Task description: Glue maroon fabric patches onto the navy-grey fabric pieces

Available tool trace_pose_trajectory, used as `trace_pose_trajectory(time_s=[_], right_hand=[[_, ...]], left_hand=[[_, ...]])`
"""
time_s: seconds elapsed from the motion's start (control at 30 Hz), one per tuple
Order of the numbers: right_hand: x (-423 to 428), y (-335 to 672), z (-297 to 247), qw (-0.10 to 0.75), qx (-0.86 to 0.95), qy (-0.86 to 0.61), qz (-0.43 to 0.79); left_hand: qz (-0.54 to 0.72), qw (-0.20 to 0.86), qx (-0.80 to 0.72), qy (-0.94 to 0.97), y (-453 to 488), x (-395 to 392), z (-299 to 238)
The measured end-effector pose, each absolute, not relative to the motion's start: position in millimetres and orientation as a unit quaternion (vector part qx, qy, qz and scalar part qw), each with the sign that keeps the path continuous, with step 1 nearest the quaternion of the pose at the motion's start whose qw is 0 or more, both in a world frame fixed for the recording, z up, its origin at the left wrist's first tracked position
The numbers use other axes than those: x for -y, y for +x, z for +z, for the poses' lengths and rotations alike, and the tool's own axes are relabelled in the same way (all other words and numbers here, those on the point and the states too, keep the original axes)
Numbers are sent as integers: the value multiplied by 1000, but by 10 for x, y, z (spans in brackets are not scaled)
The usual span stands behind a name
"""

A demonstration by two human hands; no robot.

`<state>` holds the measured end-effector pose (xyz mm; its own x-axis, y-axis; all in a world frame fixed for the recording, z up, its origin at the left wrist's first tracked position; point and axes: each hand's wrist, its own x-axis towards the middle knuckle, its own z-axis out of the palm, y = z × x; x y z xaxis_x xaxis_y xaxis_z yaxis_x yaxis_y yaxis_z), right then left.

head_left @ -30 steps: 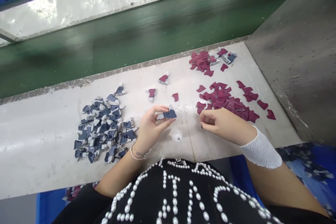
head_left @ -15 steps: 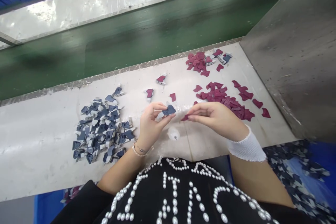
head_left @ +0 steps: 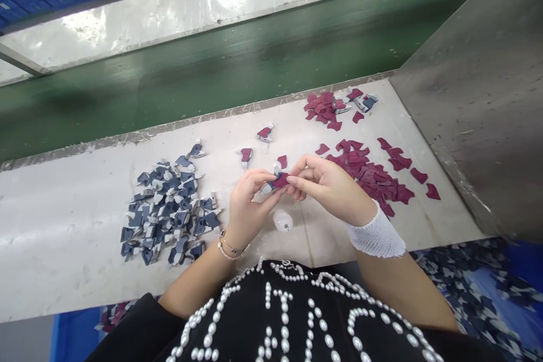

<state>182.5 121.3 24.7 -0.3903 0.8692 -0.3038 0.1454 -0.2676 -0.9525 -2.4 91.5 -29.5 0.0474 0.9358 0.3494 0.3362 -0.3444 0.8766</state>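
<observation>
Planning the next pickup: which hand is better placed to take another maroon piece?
Probably the right hand: it sits right beside the loose maroon pieces, while the left hand is farther off, holding the grey-tipped piece.

Navy piece (head_left: 270,185), flat, looks like fabric or synthetic, with pale grey-white tabs: one sticks out low left, one up top. Held in left hand (head_left: 253,199), roughly level, tilted slightly toward the camera. Maroon patch (head_left: 280,180), small, angular, same flat stock, sits on the navy piece's face, upper-right end, overlapping it. Right hand (head_left: 324,184) pinches in from the right, fingers touching the patch. Outline partly hidden by fingers. Can't tell if the patch is bonded.
</observation>
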Motion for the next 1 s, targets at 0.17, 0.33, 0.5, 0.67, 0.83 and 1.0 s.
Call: trace_pose_trajectory(time_s=[0.17, 0.33, 0.5, 0.67, 0.83, 1.0], right_hand=[[-1233, 1834, 241, 280, 522, -468, 656], [-1263, 1845, 236, 270, 510, -447, 683], [-1264, 1841, 245, 261, 508, -440, 693], [-1262, 1840, 260, 261, 507, -438, 695], [-1251, 1842, 277, 266, 505, -432, 698], [-1182, 1835, 323, 252, 577, -426, 650]], left_hand=[[490, 272, -479, 676, -29, -928, -253], [494, 245, -464, 693, -41, -944, -218], [496, 244, -461, 694, -47, -942, -190], [494, 257, -447, 700, -77, -935, -175], [507, 292, -438, 683, -128, -916, -182], [539, 339, -421, 646, -143, -886, -134]])
